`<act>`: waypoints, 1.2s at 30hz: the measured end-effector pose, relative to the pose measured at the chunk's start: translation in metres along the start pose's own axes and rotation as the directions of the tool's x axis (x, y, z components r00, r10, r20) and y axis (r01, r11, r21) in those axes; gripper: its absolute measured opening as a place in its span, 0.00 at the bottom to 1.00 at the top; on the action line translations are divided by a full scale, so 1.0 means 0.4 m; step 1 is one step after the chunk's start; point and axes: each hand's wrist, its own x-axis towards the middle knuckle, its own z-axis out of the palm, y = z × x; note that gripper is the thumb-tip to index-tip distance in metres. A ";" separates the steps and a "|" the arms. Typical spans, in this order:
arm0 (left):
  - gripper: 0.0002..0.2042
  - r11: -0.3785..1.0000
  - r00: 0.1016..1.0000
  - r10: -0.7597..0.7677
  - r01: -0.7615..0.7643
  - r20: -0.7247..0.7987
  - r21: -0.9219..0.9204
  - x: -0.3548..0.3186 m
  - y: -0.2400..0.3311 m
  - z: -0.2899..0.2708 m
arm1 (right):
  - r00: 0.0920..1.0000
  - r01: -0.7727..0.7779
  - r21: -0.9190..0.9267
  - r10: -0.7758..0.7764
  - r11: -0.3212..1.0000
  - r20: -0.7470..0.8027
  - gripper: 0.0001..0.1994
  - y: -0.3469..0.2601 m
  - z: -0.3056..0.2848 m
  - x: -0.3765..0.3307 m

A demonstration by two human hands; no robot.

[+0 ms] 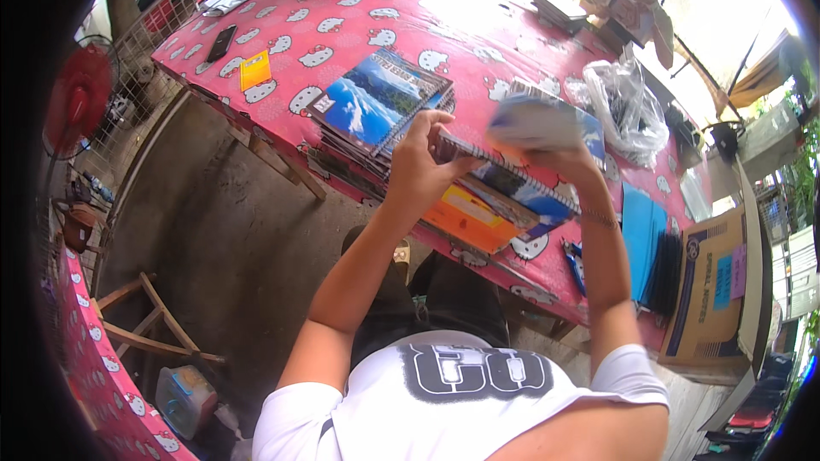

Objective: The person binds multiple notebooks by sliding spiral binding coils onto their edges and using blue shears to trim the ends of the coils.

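In front of me, my left hand is closed on the edge of a spiral notebook, its thumb near the wire coil. My right hand grips another notebook, blurred by motion, with a blue picture cover. Beneath them, at the table's near edge, an orange notebook shows from a pile. Just left of my left hand lies a stack of spiral notebooks with a sky-and-mountain cover. More spiral notebooks partly show behind my right hand.
A pink patterned cloth covers the table. A phone and a yellow booklet lie at left. A clear plastic bag, blue folder and cardboard box are at right. Across the table, another person holds a notebook.
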 end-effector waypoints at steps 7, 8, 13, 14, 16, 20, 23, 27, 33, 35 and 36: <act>0.18 0.915 0.990 -0.138 0.125 -0.007 -0.384 -0.013 -0.024 -0.013 | 0.984 -0.166 0.069 0.170 0.984 -0.061 0.21 -0.009 0.025 0.028; 0.18 0.909 0.987 -0.158 0.146 0.002 -0.391 -0.013 -0.030 -0.015 | 0.986 -0.142 0.350 0.165 0.926 -0.034 0.21 -0.017 0.017 0.028; 0.16 0.858 0.986 -0.157 0.165 0.059 -0.486 -0.020 -0.040 -0.030 | 0.970 -0.233 -0.503 0.166 0.832 -0.175 0.22 0.051 0.049 0.012; 0.15 0.841 0.985 -0.157 0.168 0.067 -0.513 -0.016 -0.035 -0.033 | 0.942 -0.325 -0.569 0.205 0.756 -0.265 0.23 0.055 0.040 -0.026; 0.14 0.856 0.975 -0.172 0.219 0.141 -0.468 -0.007 -0.032 -0.043 | 0.865 -0.495 -0.675 0.240 0.547 -0.440 0.23 0.029 0.052 -0.116; 0.14 0.857 0.962 -0.079 0.200 0.263 -0.475 0.030 -0.031 -0.034 | 0.818 -0.574 -0.767 0.239 0.288 -0.522 0.20 0.107 0.067 -0.268; 0.16 0.757 0.953 -0.020 0.212 0.303 -0.618 0.062 -0.069 -0.033 | 0.818 -0.509 -0.528 0.189 0.680 -0.544 0.15 0.136 0.018 -0.351; 0.11 0.770 0.943 0.006 0.207 0.332 -0.604 0.047 -0.037 -0.030 | 0.756 -0.193 0.208 0.280 0.959 -0.591 0.18 -0.093 0.049 -0.347; 0.12 0.767 0.933 0.015 0.219 0.359 -0.603 0.055 -0.088 -0.036 | 0.699 -0.294 0.019 0.229 0.956 -0.677 0.19 -0.147 0.095 -0.331; 0.12 0.736 0.920 0.008 0.260 0.391 -0.625 0.059 -0.100 -0.038 | 0.690 -0.272 0.066 0.242 0.960 -0.682 0.19 -0.148 0.091 -0.325; 0.12 0.724 0.915 0.004 0.275 0.403 -0.633 0.060 -0.102 -0.040 | 0.669 -0.303 0.147 0.320 0.942 -0.671 0.18 -0.153 0.089 -0.320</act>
